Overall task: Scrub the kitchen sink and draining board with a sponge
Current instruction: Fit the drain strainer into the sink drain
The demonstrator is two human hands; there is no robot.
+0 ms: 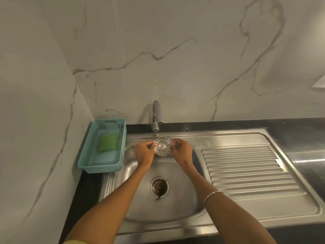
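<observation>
Here, two hands, apparently pinching one strainer.

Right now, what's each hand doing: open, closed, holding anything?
Left hand: pinches the left edge of the round metal drain strainer, held up under the tap.
Right hand: pinches the strainer's right edge.

Beyond the hands rises a pale marble-patterned wall with thin grey veins, meeting a matching side wall in a corner to their left. A dark countertop runs along the base of the wall behind them and carries on to their right, where it shows a glossy reflection. The light is dim, warm and even
</observation>
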